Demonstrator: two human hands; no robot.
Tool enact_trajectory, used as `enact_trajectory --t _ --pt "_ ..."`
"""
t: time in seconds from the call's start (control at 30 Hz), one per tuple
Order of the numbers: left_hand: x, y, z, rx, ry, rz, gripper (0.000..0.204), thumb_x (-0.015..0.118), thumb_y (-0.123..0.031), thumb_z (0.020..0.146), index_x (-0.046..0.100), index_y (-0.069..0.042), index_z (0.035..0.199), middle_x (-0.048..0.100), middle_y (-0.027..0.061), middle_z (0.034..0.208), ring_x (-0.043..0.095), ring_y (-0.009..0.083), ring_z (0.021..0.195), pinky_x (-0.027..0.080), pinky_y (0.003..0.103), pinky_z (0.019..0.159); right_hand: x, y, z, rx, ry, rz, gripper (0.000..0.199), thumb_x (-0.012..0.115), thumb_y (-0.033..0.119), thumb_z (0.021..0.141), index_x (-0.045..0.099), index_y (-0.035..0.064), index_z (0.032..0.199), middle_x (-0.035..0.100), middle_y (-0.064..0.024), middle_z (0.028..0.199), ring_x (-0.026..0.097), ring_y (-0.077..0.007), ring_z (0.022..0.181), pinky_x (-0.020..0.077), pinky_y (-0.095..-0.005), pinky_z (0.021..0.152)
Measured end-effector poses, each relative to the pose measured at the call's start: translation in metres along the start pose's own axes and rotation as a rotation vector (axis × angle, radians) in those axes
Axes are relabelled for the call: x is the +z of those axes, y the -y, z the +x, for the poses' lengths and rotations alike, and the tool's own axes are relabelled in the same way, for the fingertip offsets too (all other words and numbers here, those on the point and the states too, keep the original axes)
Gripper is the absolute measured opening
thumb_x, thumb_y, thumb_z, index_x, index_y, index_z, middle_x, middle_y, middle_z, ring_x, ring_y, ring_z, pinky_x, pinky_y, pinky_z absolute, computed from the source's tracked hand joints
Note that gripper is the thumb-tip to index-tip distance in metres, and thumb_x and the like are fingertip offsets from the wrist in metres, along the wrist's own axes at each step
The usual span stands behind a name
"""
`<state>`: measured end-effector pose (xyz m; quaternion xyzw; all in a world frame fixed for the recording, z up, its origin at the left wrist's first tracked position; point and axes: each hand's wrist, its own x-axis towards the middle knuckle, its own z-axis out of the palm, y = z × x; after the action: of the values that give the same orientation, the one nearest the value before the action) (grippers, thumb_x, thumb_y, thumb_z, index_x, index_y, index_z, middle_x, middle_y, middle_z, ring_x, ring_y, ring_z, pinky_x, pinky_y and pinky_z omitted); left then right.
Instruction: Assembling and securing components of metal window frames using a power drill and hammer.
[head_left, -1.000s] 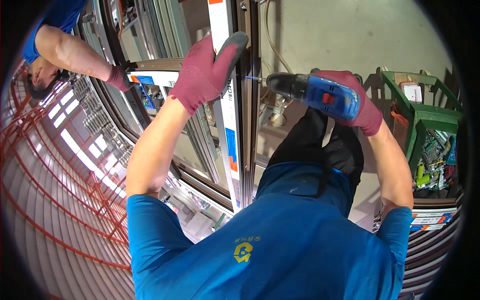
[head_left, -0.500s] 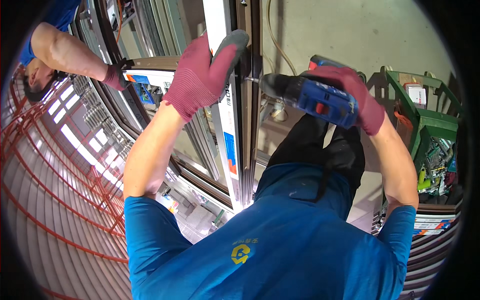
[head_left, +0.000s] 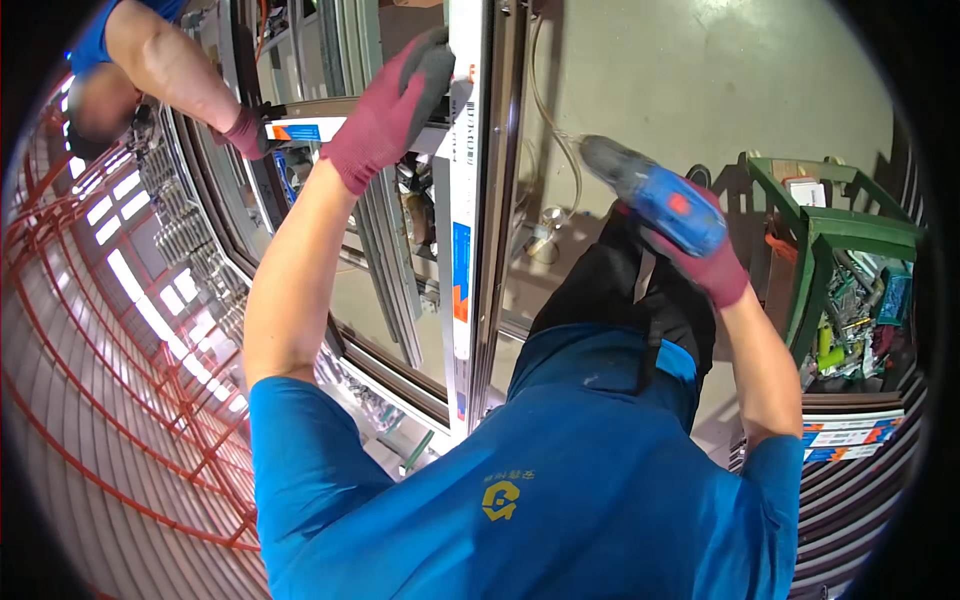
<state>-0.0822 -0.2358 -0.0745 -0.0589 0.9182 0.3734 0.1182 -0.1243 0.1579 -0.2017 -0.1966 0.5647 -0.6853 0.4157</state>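
Observation:
A large window frame (head_left: 462, 185) of brown metal profiles, partly faced with white film and coloured labels, stands before me. My left hand (head_left: 385, 120), in a maroon glove with dark fingertips, is closed at the joint of its crossbar and long white-faced profile. The fingers press against the profile's left side; their far side is hidden. My right hand (head_left: 715, 265), also gloved, grips a blue cordless drill (head_left: 665, 205). The drill points up and left, its dark nose apart from the frame. A slight blur covers the drill.
At the upper left, a co-worker's gloved hand (head_left: 247, 132) touches the crossbar's other end. A green cart (head_left: 800, 270) at the right carries a bin of small metal hardware (head_left: 855, 310). A thin hose (head_left: 545, 110) runs along the floor beside the frame.
The drill has come away from the frame, swinging right and tilting upward. My left hand has shifted up, off the profile's front face to its left side.

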Motion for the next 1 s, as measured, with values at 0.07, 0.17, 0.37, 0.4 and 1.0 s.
enact_trajectory --t 0.07,0.17,0.37,0.4,1.0 --pt "-0.006 -0.018 -0.005 -0.180 0.075 0.048 0.079 0.077 -0.034 0.086 0.047 -0.007 0.152 0.062 0.0232 0.139 0.056 0.0400 0.132 0.044 0.046 0.114 -0.030 -0.025 -0.054 -0.001 -0.113 -0.291 0.041 0.078 0.001 0.083 0.072 0.0022 0.124 0.075 -0.0104 0.118 0.071 -0.0221 0.111 0.0527 -0.0357 0.101" --pt "-0.016 -0.004 -0.034 -0.129 0.090 0.377 0.084 0.084 -0.040 0.076 0.053 -0.012 0.149 0.064 0.0163 0.138 0.057 0.0367 0.131 0.035 0.047 0.120 -0.054 -0.017 -0.088 0.173 -0.159 -0.325 0.033 0.076 0.002 0.084 0.075 0.0017 0.117 0.076 -0.0085 0.116 0.072 -0.0195 0.108 0.0539 -0.0342 0.098" --pt "-0.029 0.010 -0.046 -0.186 0.110 0.356 0.067 0.082 -0.044 0.077 0.066 -0.012 0.134 0.064 0.0118 0.137 0.055 0.0322 0.133 0.023 0.045 0.126 -0.063 -0.004 -0.136 0.371 -0.266 -0.088 0.048 0.076 -0.001 0.084 0.068 0.0042 0.131 0.072 -0.0060 0.117 0.068 -0.0198 0.108 0.0524 -0.0349 0.099" --pt "-0.027 0.013 -0.047 -0.181 0.102 0.348 0.067 0.082 -0.044 0.077 0.066 -0.012 0.134 0.064 0.0118 0.137 0.055 0.0322 0.133 0.023 0.045 0.126 -0.055 0.006 -0.134 0.369 -0.267 -0.101 0.048 0.076 -0.001 0.084 0.068 0.0042 0.131 0.072 -0.0060 0.117 0.068 -0.0198 0.108 0.0524 -0.0349 0.099" --pt "0.048 0.010 -0.081 -0.072 -0.811 0.373 0.068 0.088 -0.038 0.079 0.059 -0.004 0.130 0.059 0.0186 0.131 0.052 0.0351 0.126 0.037 0.053 0.110 0.070 0.102 -0.011 0.131 0.015 -0.305 0.046 0.079 0.017 0.089 0.067 0.0036 0.131 0.071 -0.0056 0.120 0.064 -0.0164 0.107 0.0506 -0.0333 0.096"
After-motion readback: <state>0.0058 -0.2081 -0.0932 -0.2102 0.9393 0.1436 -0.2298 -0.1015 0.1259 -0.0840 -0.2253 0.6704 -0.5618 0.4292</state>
